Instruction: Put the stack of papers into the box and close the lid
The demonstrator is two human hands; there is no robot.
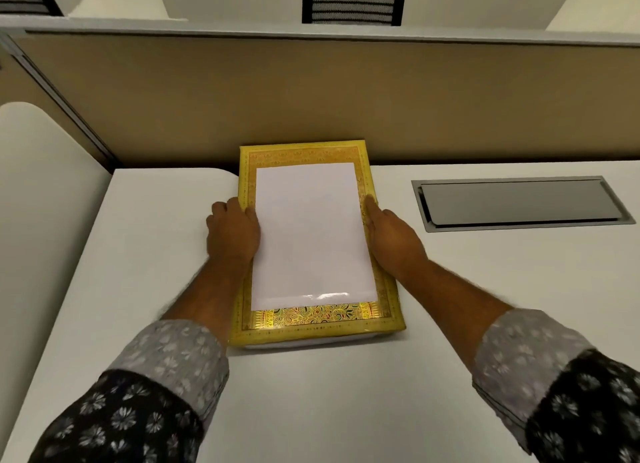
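A flat yellow-and-gold patterned box (pixel 313 318) lies on the white desk with its lid down. The white stack of papers (pixel 311 234) rests on top of the lid, inside its ornate border. My left hand (pixel 232 230) presses against the stack's left edge, fingers curled under and hidden. My right hand (pixel 394 237) lies along the right edge, its fingers stretched forward against the paper and the lid. Both hands clasp the stack from its sides. A thin white strip of the box's base shows under the lid's near edge.
A beige partition wall (pixel 311 98) stands right behind the box. A recessed grey cable hatch (pixel 519 202) sits in the desk (pixel 311 393) to the right. A cream rounded panel (pixel 45 192) borders the desk on the left. Black chair backs (pixel 351 0) show beyond the partition.
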